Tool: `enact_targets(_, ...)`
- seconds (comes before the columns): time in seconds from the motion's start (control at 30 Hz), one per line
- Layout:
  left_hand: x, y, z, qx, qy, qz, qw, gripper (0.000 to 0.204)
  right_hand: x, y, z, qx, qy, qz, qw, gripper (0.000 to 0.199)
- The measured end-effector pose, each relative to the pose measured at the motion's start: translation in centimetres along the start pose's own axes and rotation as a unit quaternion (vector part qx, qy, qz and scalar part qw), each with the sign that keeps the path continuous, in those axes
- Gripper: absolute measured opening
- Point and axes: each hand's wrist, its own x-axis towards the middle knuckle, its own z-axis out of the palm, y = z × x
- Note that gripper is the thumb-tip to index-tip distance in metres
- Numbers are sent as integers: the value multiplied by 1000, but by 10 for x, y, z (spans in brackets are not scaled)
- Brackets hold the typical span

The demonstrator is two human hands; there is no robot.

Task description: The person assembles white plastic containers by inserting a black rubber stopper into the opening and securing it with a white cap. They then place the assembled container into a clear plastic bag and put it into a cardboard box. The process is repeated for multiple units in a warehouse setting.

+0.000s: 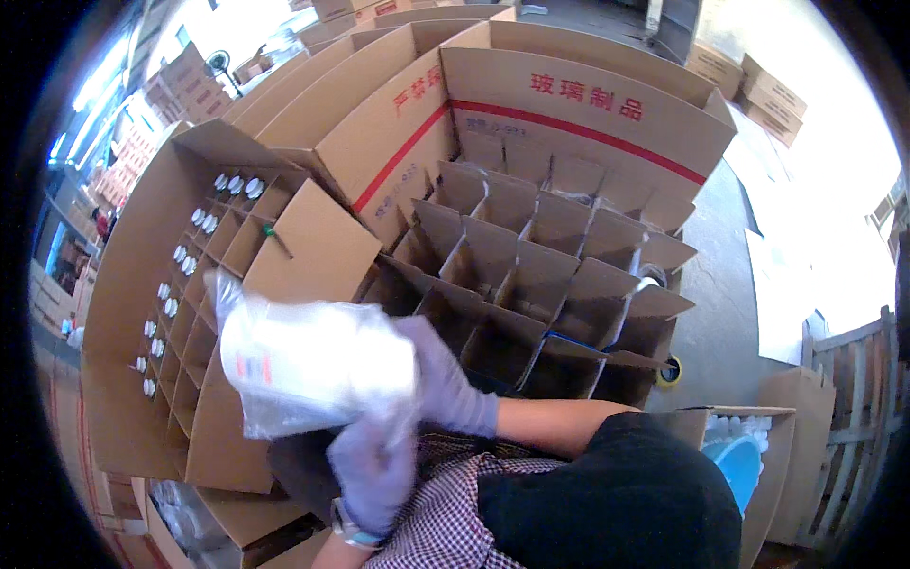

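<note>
Grey floor (711, 251) shows along the right of our workroom, with stacked cartons (773, 100) at the far right and more at the far left, near a standing fan (218, 63). Tall open boxes crowd the middle distance.

We are holding a white package (313, 365) in clear plastic, with small reddish and bluish marks on it; it lies roughly sideways in the air, left of the middle, between the two boxes nearest us. Our right hand (444, 375), in a pale purple glove, is closed around the package's right end. Our left hand (374, 474), gloved alike, is just below that end with its fingers bent in toward the plastic; it is blurred, so we cannot tell whether it grips.

Beyond our right hand stands a big box (578, 123) with a red stripe, its inside split into cells by cardboard dividers (559, 223). To the left, another divided box (128, 360) carries rows of white caps (235, 186) along its far and left cells, and a green thing (276, 239) sits by its raised flap (313, 237).

At the near right, a blue bowl (737, 467) rests in a carton among clear pieces (749, 427). A roll of tape (670, 371) lies beside the striped box, and wooden slats (858, 408) stand farther right.
</note>
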Motion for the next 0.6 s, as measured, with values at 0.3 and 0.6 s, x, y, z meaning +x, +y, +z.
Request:
enact_targets(0.3,-2,-14,4,-96,-245,6,965,36,-7,1,-261,-195,269,172,927,60)
enact_targets(0.6,-135,-137,-161,-19,120,-287,950,26,-28,88,-409,-559,195,285,754,76)
